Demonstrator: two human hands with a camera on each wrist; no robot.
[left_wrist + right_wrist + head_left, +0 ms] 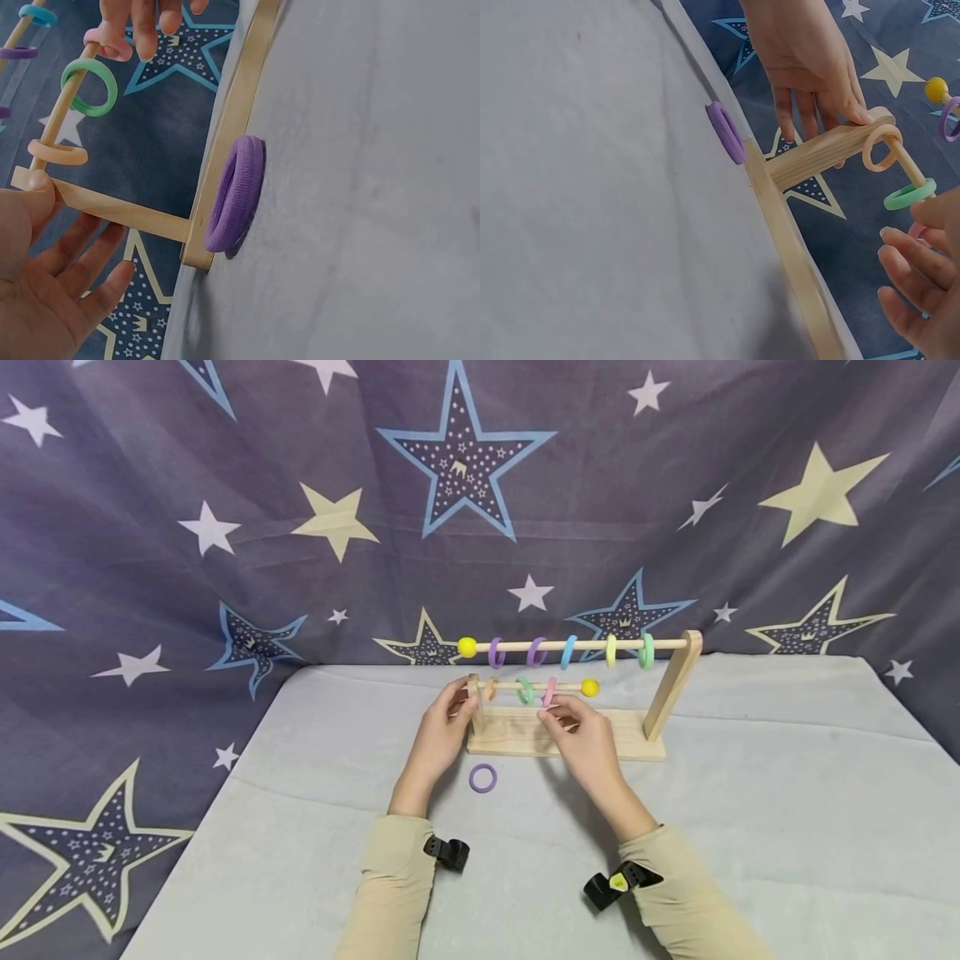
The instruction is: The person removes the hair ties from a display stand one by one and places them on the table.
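Note:
A wooden stand [562,739] has a tall post at the right and a short post at the left, each bearing a rod tipped with a yellow ball. My left hand [441,731] grips the short post [124,210] near its top, between thumb and fingers. On the lower rod hang an orange hair tie [58,152], a green hair tie [111,90] and a pink hair tie [550,691]. My right hand [588,747] pinches the pink one between thumb and fingertips. A loose purple hair tie [238,195] lies in front of the base.
Along the upper rod [585,646] hang several hair ties: purple, blue [568,652], yellow [611,652] and green [647,652]. A pale cloth covers the table [787,827]. Behind it hangs a dark curtain [600,527] with stars. Each wrist carries a black camera [450,853].

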